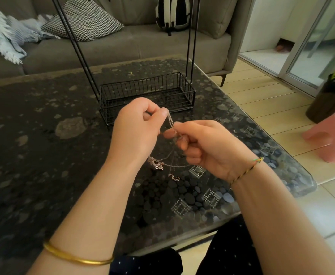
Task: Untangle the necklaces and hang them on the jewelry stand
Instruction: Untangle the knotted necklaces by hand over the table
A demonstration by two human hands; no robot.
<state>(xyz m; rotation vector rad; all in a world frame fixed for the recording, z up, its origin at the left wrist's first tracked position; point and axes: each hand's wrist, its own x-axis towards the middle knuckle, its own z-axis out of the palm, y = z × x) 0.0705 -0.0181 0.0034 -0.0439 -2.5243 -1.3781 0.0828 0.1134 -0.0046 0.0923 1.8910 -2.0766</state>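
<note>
While the left grip (136, 128) pinches the necklaces (169, 121) between thumb and forefinger and the right grip (208, 147) nips the same fine strands just beside it, I judge the step in hand to be teasing the chains apart, with nothing yet hung. Below both grips a knotted clump with a pendant (157, 165) dangles, and a clasp end (174, 177) hangs lower, close over the table (43, 135); whether it touches the glass I cannot tell. I would keep the pull gentle, let the clump hang slack, and work one loop loose rather than draw the grips apart, which I expect would tighten the knot. Just beyond the grips stands the jewelry stand (190, 56), its wire basket (142, 90) low and its posts (73, 42) rising out of view, so the hanging bar is unseen. Outboard of the right grip the table edge (309, 185) falls away to the floor (281, 100); outboard of the left grip lies wide tabletop.
</note>
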